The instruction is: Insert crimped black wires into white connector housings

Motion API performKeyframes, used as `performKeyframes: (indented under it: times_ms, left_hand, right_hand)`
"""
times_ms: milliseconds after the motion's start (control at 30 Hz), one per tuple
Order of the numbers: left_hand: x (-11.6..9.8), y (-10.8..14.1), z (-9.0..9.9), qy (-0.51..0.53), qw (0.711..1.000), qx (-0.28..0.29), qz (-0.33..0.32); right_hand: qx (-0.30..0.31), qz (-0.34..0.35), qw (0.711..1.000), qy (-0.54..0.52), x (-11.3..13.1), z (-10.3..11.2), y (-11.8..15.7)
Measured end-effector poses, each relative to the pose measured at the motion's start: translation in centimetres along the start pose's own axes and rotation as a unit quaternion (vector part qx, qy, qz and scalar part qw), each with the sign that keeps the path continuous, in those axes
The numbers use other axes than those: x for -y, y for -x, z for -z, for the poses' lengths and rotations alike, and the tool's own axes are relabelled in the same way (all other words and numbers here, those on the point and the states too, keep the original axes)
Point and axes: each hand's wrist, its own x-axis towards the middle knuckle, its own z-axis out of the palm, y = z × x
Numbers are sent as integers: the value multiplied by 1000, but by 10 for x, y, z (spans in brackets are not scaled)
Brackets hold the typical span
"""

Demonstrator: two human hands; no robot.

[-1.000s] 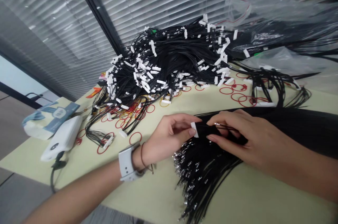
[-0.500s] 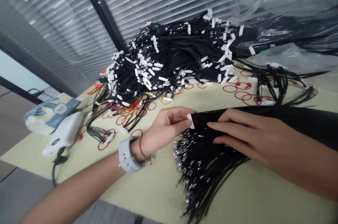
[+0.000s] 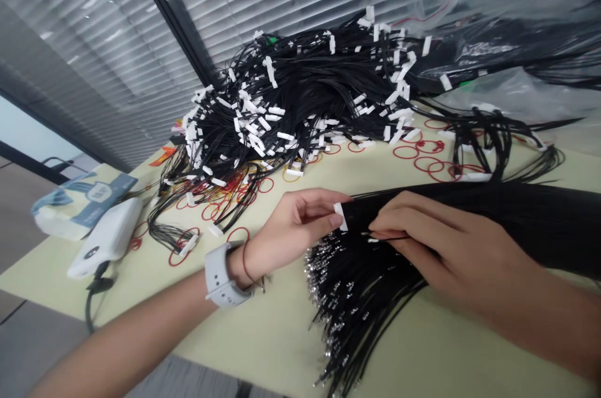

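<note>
Between the thumb and fingers of my left hand (image 3: 307, 223) is a small white connector housing (image 3: 340, 216), held above the near end of a black wire bundle (image 3: 370, 298). Shiny metal terminals (image 3: 328, 279) fan out at the ends of these loose wires. My right hand (image 3: 436, 241) lies over the bundle, its thumb and forefinger pinching one black wire (image 3: 392, 238). That wire's tip points left, toward the connector, and is apart from it. Whether wires sit inside the housing is too small to tell.
Behind my hands rises a heap of black cables with white connectors (image 3: 310, 91). Red rubber bands (image 3: 429, 163) lie scattered on the yellow-green table (image 3: 263, 348). A white power bank (image 3: 106, 241) and tissue pack (image 3: 84, 201) stand left; clear plastic bags (image 3: 511, 41) lie back right.
The fingers of my right hand have closed from a loose spread over the bundle into a pinch on one wire. My left hand keeps hold of the connector housing. The view has shifted slightly.
</note>
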Motion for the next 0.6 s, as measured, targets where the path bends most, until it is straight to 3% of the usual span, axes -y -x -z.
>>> performKeyframes:
  times_ms: [167,367,600]
  left_hand:
    - [-2,2,-5,13,1000,11,10]
    - [-1,3,-5,3,1000,10,11]
    - [-3,3,-5,-10,1000,11,8]
  right_hand:
    - [-10,-15,1000,15,-3,-3,3]
    - [54,-3,999,1,-3,0,2]
    - [47,47,996,58,-5,0,4]
